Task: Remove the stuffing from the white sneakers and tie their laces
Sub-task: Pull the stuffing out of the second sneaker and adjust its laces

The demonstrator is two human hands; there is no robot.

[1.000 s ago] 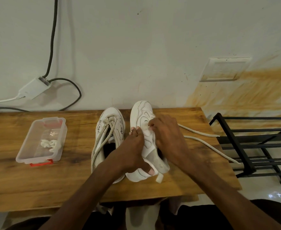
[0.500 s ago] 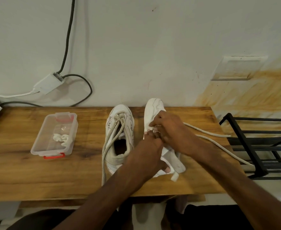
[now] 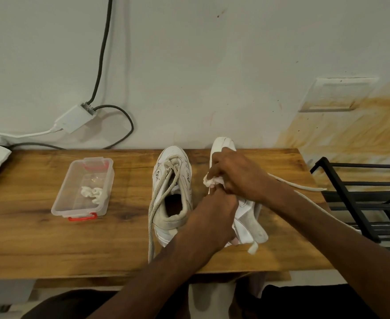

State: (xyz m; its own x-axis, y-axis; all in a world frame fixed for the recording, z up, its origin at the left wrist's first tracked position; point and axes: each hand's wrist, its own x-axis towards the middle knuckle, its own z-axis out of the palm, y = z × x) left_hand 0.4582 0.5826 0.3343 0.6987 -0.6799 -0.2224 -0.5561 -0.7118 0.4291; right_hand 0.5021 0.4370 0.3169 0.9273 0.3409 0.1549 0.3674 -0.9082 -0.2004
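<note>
Two white sneakers stand side by side on the wooden table (image 3: 40, 245). The left sneaker (image 3: 172, 196) is upright, its mouth dark and its loose laces trailing to the front edge. The right sneaker (image 3: 247, 217) is tilted on its side. My left hand (image 3: 214, 215) grips it around the heel and collar. My right hand (image 3: 237, 173) pinches a white wad of stuffing (image 3: 212, 180) just above the shoe's opening. The right sneaker's laces (image 3: 299, 187) lie loose across the table toward the right.
A clear plastic box (image 3: 83, 189) with red latches holds white stuffing at the table's left. A black metal rack (image 3: 359, 199) stands right of the table. Cables and a white adapter (image 3: 74, 118) hang on the wall behind.
My right hand has drawn a white wad of stuffing out of the right sneaker. My left hand keeps its hold on that shoe. The view has shifted, so everything sits further right.
</note>
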